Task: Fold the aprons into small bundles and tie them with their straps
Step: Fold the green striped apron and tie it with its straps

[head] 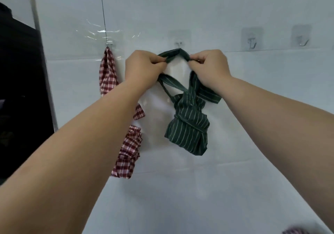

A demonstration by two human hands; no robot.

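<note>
While I pinch the green strap loop [173, 53], its peak just under a wall hook [178, 43], my left hand [144, 65] grips one end and my right hand [209, 65] the other. The tied green striped bundle [189, 130] hangs directly below my grip. A red checked apron [126, 154] hangs close on the left; two more hooks [252, 44] sit on open wall to the right.

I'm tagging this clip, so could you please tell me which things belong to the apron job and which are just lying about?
Job: green striped apron, bundled; its strap, pinched by left hand and right hand at a hook; red checked apron, hanging alongside.
Lying about: two bare hooks; dark unit.
</note>
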